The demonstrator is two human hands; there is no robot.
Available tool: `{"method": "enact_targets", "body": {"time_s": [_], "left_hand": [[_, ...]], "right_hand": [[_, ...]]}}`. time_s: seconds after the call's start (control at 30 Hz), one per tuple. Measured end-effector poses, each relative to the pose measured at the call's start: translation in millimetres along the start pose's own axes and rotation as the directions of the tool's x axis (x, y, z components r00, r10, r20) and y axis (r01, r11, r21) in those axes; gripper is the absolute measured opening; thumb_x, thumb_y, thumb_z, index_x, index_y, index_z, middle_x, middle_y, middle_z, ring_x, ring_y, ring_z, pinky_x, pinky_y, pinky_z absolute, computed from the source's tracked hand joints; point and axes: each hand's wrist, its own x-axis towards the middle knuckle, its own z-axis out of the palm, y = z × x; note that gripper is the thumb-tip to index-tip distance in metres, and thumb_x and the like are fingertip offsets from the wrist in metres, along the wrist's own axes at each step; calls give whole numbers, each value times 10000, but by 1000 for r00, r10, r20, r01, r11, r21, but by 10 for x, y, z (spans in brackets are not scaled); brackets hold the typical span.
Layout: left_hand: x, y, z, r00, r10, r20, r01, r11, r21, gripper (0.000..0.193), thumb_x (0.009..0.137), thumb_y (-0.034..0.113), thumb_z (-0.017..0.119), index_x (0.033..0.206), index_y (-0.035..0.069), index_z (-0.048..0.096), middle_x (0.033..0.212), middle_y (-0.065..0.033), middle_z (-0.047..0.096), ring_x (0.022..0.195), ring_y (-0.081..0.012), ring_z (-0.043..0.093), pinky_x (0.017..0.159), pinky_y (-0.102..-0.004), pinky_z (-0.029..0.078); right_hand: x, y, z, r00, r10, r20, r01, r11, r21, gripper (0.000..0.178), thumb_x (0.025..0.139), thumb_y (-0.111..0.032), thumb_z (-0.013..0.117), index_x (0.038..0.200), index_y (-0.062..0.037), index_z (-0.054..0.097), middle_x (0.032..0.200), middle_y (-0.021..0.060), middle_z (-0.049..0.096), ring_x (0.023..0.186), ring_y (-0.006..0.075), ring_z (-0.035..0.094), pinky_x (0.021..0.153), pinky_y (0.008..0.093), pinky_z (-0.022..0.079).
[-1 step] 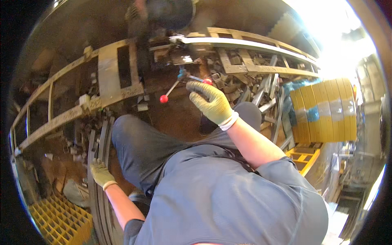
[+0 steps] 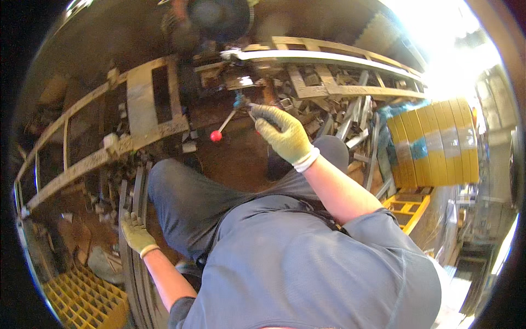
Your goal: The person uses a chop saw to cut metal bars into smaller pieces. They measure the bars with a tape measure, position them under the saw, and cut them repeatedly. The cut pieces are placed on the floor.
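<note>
My right hand (image 2: 285, 133), in a yellowish work glove with dark worn fingers, is curled over one arm of a spoked clamp handle. A bit of red shows beside its thumb, and the rest of that arm is hidden. The other arm of the handle (image 2: 225, 125) points down-left and ends in a red ball knob (image 2: 216, 136). Its hub (image 2: 239, 101) has a blue part. Low on the left, my gloved left hand (image 2: 137, 233) rests with fingers stretched out along long grey metal bars (image 2: 129, 268).
A pale steel rail (image 2: 329, 61) runs right from the machine, above a roller frame (image 2: 356, 91). Another frame (image 2: 71, 159) extends left. Metal offcuts (image 2: 315, 118) lie beneath. Wrapped yellow bars (image 2: 433, 145) are stacked right; a yellow grating (image 2: 82, 296) lies lower left.
My right hand has shifted slightly left and up over the handle arm, covering most of its red knob. The other knob sits slightly lower and further left. My left hand stays by the bars.
</note>
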Motion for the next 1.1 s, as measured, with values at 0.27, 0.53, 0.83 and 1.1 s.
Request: {"method": "enact_targets", "body": {"time_s": [0.27,0.53,0.83,1.1], "left_hand": [[-899,669,1776,846,357,396,-411,910,57,387,1244,234,524,1554,31,638,1511,-172,740,1305,-289,751,1107,-423,634],[-1178,320,2565,681,439,586,-595,798,94,391,1224,180,575,1565,2,642,1479,-197,752,1276,-285,765,1149,-448,623],[-1221,-49,2966,625,401,670,-675,708,206,328,1190,75,632,1496,-22,699,1430,-159,776,1241,-250,774,1125,-430,628],[-1283,-140,3157,605,332,724,-685,681,260,354,1147,0,661,1499,-11,700,1420,-134,775,1241,-224,763,1121,-388,609]], "right_hand": [[844,804,-848,805,470,-362,-136,740,658,384,1118,-189,773,1466,-37,710,1323,103,799,1122,198,764,1014,342,617],[1568,1297,-1239,729,652,-209,-187,484,855,649,1105,-442,775,1630,-99,605,1688,184,599,1378,327,673,1161,475,545],[2429,2282,-1798,551,800,-238,-215,411,886,665,1093,-415,799,1652,-155,551,1601,179,650,1264,349,758,795,402,625],[2649,2268,-2045,432,888,-161,-325,320,890,576,961,-489,945,1403,-230,683,1172,54,799,834,233,804,546,265,606]]}}
